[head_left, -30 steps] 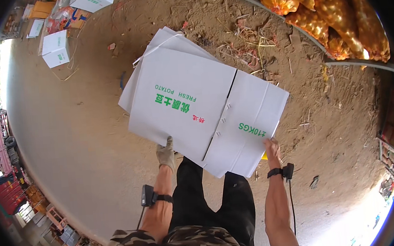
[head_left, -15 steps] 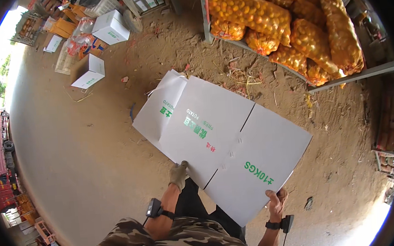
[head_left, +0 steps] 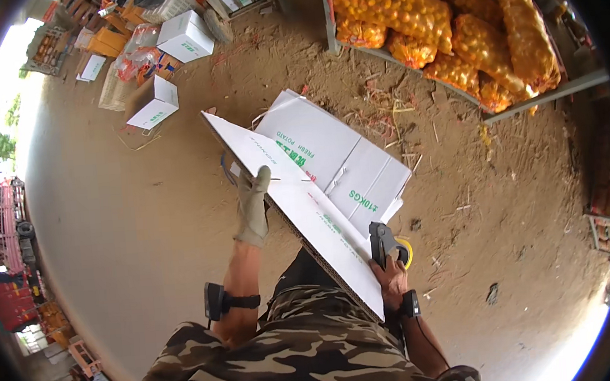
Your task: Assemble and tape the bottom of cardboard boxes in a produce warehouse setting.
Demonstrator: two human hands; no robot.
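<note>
In front of me a folded-flat white cardboard box (head_left: 304,200) with green print stands tilted on edge, running from upper left to lower right. My left hand (head_left: 254,205), in a grey-beige glove, grips its left edge with the thumb on top. My bare right hand (head_left: 392,280) is closed round a dark tape dispenser (head_left: 383,244) with a yellow ring, close against the box's lower right side. Whether its fingers also touch the cardboard I cannot tell. Beyond the held box lies another flattened white box (head_left: 360,159), partly covered by it.
Net sacks (head_left: 443,29) of round yellow-brown produce fill a metal-framed rack at the upper right. An opened white carton (head_left: 158,105) and another white carton (head_left: 185,39) stand at the upper left among crates and plastic. Straw bits (head_left: 399,111) litter the dirt floor (head_left: 157,223).
The held box has turned from facing me broadly to a steep tilt, uncovering the flattened box beyond. My left hand has moved up and forward. The tape dispenser now shows in my right hand.
</note>
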